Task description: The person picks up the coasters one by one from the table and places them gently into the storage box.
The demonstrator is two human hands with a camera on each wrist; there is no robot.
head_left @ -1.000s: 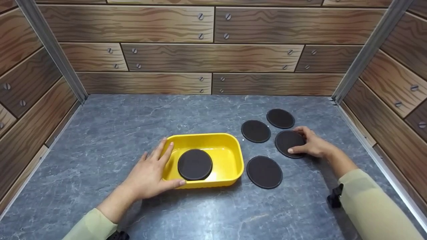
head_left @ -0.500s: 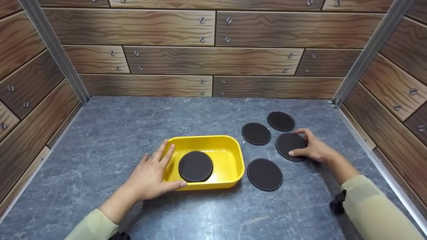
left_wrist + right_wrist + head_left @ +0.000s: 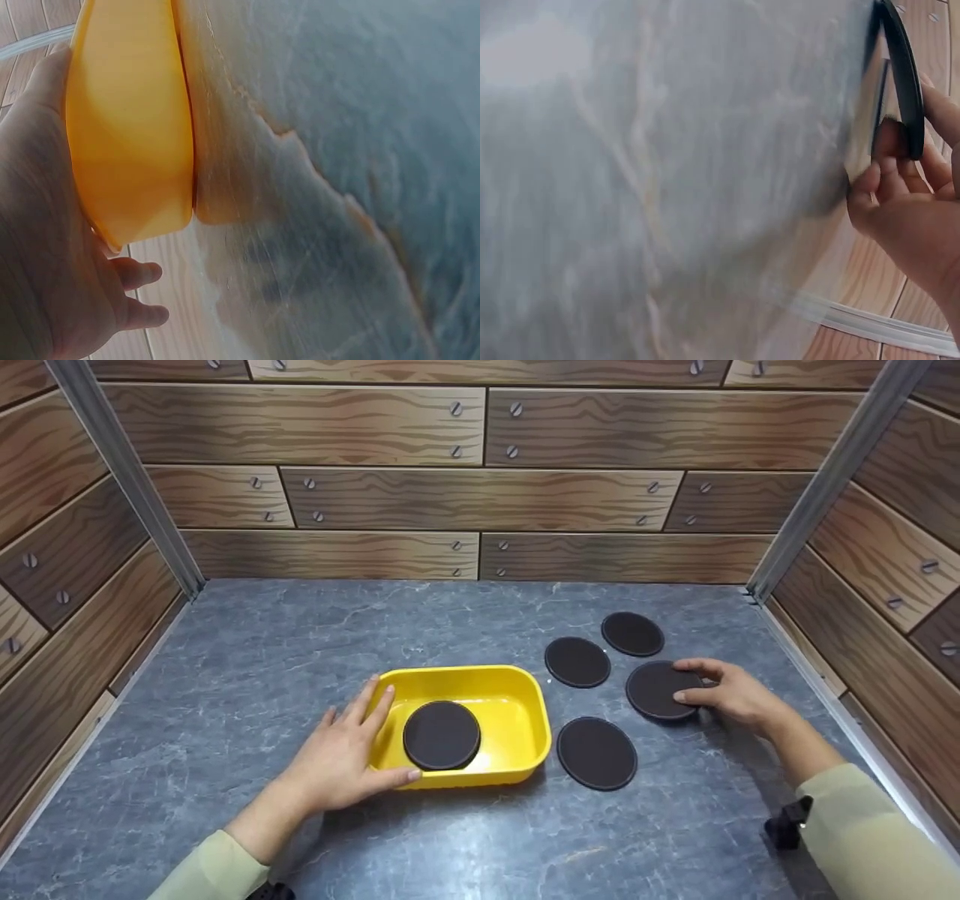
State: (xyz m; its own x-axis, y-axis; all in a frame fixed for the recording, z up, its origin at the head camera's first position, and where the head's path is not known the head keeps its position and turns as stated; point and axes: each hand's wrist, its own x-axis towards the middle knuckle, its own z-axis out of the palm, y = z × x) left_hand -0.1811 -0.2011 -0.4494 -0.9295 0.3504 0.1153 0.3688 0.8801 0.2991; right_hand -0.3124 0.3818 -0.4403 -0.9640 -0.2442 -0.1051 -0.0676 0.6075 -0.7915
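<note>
In the head view my right hand point(image 3: 731, 694) pinches a round black coaster point(image 3: 664, 690) by its right edge. The right wrist view shows that coaster point(image 3: 904, 79) nearly edge-on, raised off the surface, with fingers point(image 3: 889, 180) curled beneath it. My left hand point(image 3: 341, 754) rests against the left end of a yellow plastic tub point(image 3: 517, 769), its thumb on the near rim and its fingers spread along the left side. Another black coaster point(image 3: 441, 735) lies inside the tub, towards its left. In the left wrist view, two fingertips point(image 3: 146, 315) stick out free past the tub wall point(image 3: 131, 127).
Three more black coasters lie flat right of the tub: a near one point(image 3: 597, 754), a middle one point(image 3: 577, 662) and a far one point(image 3: 632, 634). Wood-patterned walls point(image 3: 375, 495) and metal corner posts enclose the grey marbled tabletop point(image 3: 315, 615).
My right hand has lifted the coaster off the tabletop and shifted slightly to the right with it. The left hand and tub keep their places; the head view has tilted up slightly.
</note>
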